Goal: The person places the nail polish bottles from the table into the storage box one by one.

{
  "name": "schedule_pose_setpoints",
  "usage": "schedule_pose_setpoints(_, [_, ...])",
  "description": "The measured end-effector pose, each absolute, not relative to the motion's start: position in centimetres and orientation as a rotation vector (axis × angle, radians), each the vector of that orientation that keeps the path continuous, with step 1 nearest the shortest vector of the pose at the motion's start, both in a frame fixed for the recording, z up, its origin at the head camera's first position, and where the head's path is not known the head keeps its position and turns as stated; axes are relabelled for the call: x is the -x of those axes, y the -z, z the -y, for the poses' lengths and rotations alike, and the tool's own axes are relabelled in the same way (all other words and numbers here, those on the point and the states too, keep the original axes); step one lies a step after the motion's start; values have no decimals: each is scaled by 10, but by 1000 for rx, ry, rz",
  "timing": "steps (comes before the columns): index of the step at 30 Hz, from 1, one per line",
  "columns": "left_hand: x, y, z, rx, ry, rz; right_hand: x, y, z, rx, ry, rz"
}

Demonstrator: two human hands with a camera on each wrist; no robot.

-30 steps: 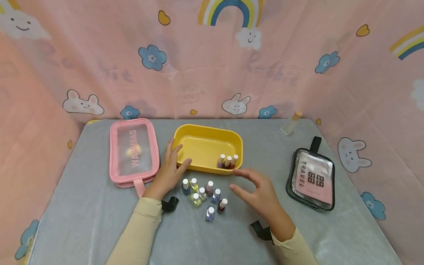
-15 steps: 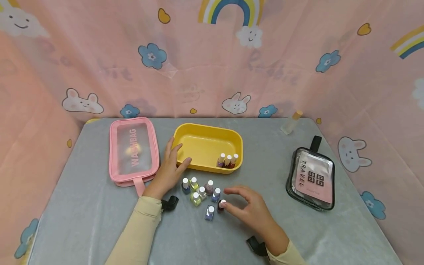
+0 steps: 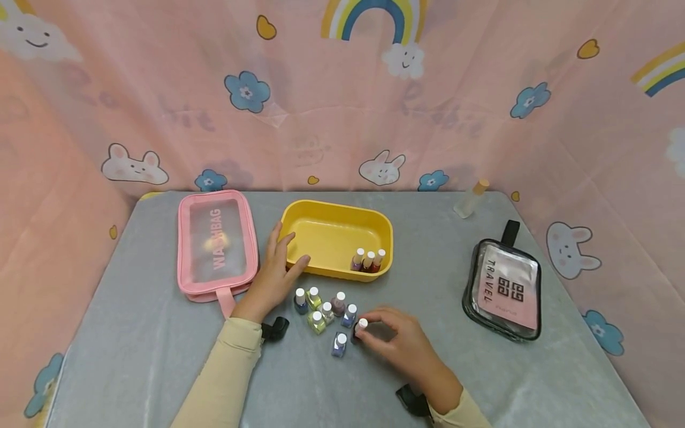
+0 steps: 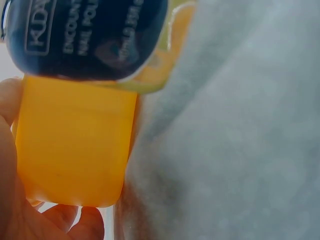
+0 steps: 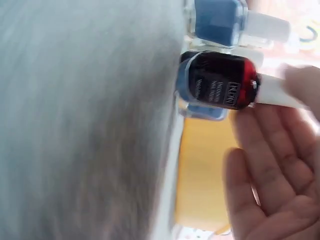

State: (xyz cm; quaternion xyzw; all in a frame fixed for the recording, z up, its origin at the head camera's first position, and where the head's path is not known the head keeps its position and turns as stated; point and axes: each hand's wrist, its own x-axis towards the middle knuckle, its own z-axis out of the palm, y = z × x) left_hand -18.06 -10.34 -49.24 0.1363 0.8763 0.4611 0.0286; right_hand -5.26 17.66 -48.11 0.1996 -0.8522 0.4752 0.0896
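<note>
Right hand (image 3: 400,346) has closed in, fingers pinching the dark red bottle (image 5: 217,80); left hand (image 3: 269,279), fingers relaxed, touches the tray (image 3: 316,238). Pick-up seems underway, needing a straight lift.

The table (image 3: 439,362) is softly lit; in the right wrist view, the right hand (image 5: 280,175) is blurred and the curtain (image 5: 307,20) washed out.
</note>
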Motion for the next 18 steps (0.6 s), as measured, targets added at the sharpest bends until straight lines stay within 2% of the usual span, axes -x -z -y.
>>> schedule_pose_setpoints(7, [180, 492, 104, -424, -1402, -2717, 54, 483, -176, -517, -1411, 2591])
schedule_pose_setpoints(18, [180, 492, 104, -446, -1427, -2710, 54, 479, -179, -590, -1441, 2421])
